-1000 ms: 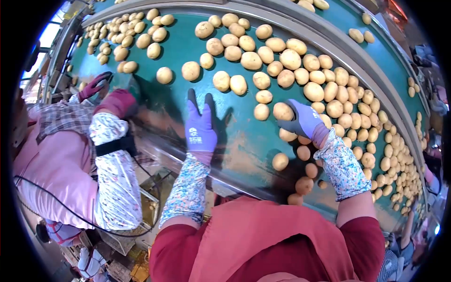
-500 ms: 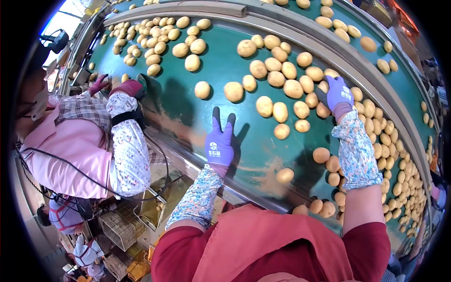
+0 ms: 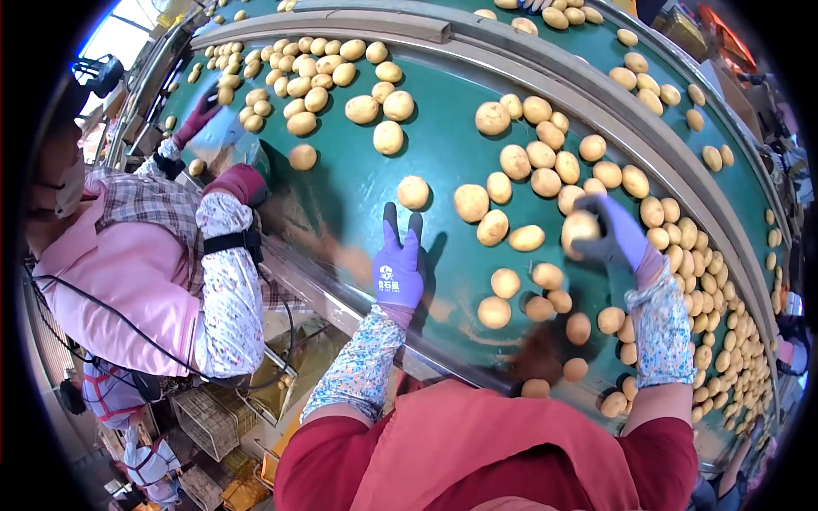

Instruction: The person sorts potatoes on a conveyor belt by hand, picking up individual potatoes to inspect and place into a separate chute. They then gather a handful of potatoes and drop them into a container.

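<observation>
My left hand (image 3: pixel 399 266), in a purple glove with dark fingertips, is held over the green belt (image 3: pixel 341 204) with two fingers stretched out and apart. Just beyond its fingertips lies a single potato (image 3: pixel 413 192). On the right, my right hand (image 3: pixel 615 232), gloved the same way and a little blurred, has its fingers curved round a potato (image 3: pixel 580 233). A loose cluster of potatoes (image 3: pixel 540 154) lies beyond and left of that hand. Nearer my body, several potatoes (image 3: pixel 494 312) are scattered on the belt.
At the left a co-worker (image 3: pixel 119 272) in pink reaches over the belt with maroon gloves (image 3: pixel 237 183). A metal rail (image 3: pixel 545 72) separates a second belt (image 3: pixel 596 43) carrying potatoes. Dense potatoes (image 3: pixel 733 358) cover the far right. Wire crates (image 3: pixel 209 417) stand below left.
The potatoes have shifted to the right and nearer. My right hand has moved down and now grips a potato. My left hand has hardly moved. The co-worker's farther hand has reached forward.
</observation>
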Available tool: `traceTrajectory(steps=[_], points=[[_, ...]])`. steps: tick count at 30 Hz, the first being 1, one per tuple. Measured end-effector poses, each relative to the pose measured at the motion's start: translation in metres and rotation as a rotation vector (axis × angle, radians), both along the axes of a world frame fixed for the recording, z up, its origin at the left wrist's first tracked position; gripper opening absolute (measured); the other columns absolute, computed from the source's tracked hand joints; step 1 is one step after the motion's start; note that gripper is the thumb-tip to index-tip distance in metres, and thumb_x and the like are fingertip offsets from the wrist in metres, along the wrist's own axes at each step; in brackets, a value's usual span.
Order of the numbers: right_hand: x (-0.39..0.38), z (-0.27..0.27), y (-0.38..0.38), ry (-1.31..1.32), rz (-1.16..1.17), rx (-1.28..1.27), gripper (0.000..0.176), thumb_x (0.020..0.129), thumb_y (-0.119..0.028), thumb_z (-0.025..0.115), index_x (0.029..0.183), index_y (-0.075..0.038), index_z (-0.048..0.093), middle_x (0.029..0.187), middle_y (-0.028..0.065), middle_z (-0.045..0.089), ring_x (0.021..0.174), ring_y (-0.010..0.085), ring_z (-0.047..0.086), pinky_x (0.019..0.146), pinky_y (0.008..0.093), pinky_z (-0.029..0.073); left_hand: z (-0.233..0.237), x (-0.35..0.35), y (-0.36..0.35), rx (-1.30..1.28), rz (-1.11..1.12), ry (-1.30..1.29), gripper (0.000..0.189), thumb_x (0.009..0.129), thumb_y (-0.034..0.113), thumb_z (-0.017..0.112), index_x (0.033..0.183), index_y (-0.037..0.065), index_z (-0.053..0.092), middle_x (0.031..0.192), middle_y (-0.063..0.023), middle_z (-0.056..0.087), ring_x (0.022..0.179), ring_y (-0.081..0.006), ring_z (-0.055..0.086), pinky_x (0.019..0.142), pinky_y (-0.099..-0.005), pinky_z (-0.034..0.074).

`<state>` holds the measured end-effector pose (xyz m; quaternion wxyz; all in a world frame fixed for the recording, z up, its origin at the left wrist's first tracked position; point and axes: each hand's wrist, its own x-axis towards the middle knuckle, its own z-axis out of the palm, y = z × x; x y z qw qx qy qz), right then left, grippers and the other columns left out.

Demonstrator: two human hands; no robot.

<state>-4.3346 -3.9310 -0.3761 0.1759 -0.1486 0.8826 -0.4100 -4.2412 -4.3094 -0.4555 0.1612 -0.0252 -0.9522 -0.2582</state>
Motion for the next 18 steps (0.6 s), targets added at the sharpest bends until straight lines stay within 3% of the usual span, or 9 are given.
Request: traceTrajectory(steps=[2, 3, 5, 8, 10, 12, 14, 15, 18], points=[[-0.042, -0.014, -0.005, 0.113, -0.254, -0.24, 0.055, 0.084, -0.025, 0.075, 0.13, -0.004, 0.055, 0.113, 0.0086, 0.063, 0.102, 0.0205, 0.061, 0.091, 0.034, 0.049, -0.004, -0.005, -0.012, 0.022, -0.009, 0.008, 0.069, 0.08, -0.005, 0.056, 0.145, 0.018, 0.051, 0.16, -0.027, 0.029, 0.08, -0.0421, 0.067, 0.066, -0.0468, 0.055], [-0.06, 0.007, -0.01, -0.102, -0.423, -0.416, 0.041, 0.094, -0.023, 0.065, 0.129, -0.004, 0.056, 0.111, 0.0062, 0.062, 0.1, 0.017, 0.06, 0.089, 0.0307, 0.049, -0.01, -0.007, -0.02, 0.016, -0.019, 0.02, 0.07, 0.08, -0.005, 0.056, 0.145, 0.018, 0.051, 0.16, -0.0271, 0.028, 0.081, -0.0421, 0.067, 0.067, -0.0468, 0.055], [-0.095, -0.052, 0.0, -0.203, -0.459, -1.164, 0.031, 0.099, -0.019, 0.057, 0.127, -0.006, 0.057, 0.112, 0.0046, 0.063, 0.096, 0.015, 0.061, 0.083, 0.0276, 0.05, -0.004, -0.006, -0.03, -0.015, -0.013, -0.005, 0.071, 0.079, -0.005, 0.056, 0.146, 0.018, 0.05, 0.16, -0.0272, 0.028, 0.081, -0.0424, 0.067, 0.067, -0.0467, 0.055], [-0.081, -0.007, -0.1, -0.276, -0.619, -0.658, 0.044, 0.095, -0.031, 0.064, 0.128, -0.004, 0.058, 0.114, 0.0077, 0.065, 0.092, 0.0158, 0.063, 0.076, 0.0287, 0.052, -0.001, -0.017, -0.048, 0.05, -0.049, 0.003, 0.076, 0.075, -0.005, 0.059, 0.147, 0.017, 0.048, 0.159, -0.0271, 0.03, 0.084, -0.0432, 0.067, 0.069, -0.0463, 0.056], [-0.046, 0.001, -0.153, 0.244, -0.108, 0.269, 0.051, 0.088, -0.038, 0.07, 0.128, -0.007, 0.059, 0.115, 0.0101, 0.066, 0.098, 0.0237, 0.064, 0.083, 0.0368, 0.051, -0.003, -0.022, -0.061, 0.1, -0.069, 0.001, 0.076, 0.074, -0.005, 0.061, 0.146, 0.016, 0.048, 0.159, -0.0272, 0.031, 0.086, -0.0435, 0.067, 0.071, -0.0461, 0.056], [-0.04, -0.029, -0.185, 0.706, 0.212, 0.399, 0.046, 0.086, -0.031, 0.069, 0.126, -0.012, 0.058, 0.111, 0.0115, 0.064, 0.1, 0.0294, 0.064, 0.089, 0.0437, 0.048, 0.001, -0.026, -0.072, 0.098, -0.076, -0.013, 0.066, 0.08, -0.003, 0.062, 0.144, 0.007, 0.046, 0.153, -0.0249, 0.041, 0.099, -0.0444, 0.064, 0.079, -0.0454, 0.056], [-0.037, -0.029, -0.196, 0.577, 0.337, 0.422, 0.044, 0.084, -0.029, 0.071, 0.124, -0.012, 0.058, 0.107, 0.0097, 0.064, 0.097, 0.0296, 0.064, 0.084, 0.0444, 0.047, -0.001, -0.029, -0.085, 0.063, -0.082, -0.016, 0.057, 0.089, -0.002, 0.06, 0.143, 0.002, 0.043, 0.152, -0.0216, 0.046, 0.121, -0.0466, 0.058, 0.09, -0.045, 0.055], [-0.039, -0.026, -0.203, 0.52, 0.398, 0.435, 0.044, 0.084, -0.027, 0.072, 0.122, -0.013, 0.058, 0.105, 0.0088, 0.064, 0.096, 0.0296, 0.064, 0.082, 0.0448, 0.047, -0.002, -0.036, -0.088, 0.101, -0.037, 0.082, 0.059, 0.089, 0.001, 0.065, 0.145, -0.001, 0.044, 0.122, -0.0165, 0.067, 0.098, -0.0338, 0.068, 0.077, -0.0375, 0.056], [-0.038, -0.025, -0.227, 0.432, 0.542, 0.603, 0.042, 0.083, -0.026, 0.071, 0.121, -0.014, 0.058, 0.101, 0.0059, 0.063, 0.093, 0.0283, 0.063, 0.076, 0.0429, 0.046, 0.056, -0.061, -0.102, 0.398, 0.18, -0.237, 0.068, 0.09, 0.004, 0.069, 0.152, 0.002, 0.039, 0.086, -0.0057, 0.065, 0.07, -0.0147, 0.06, 0.063, -0.0285, 0.05]])
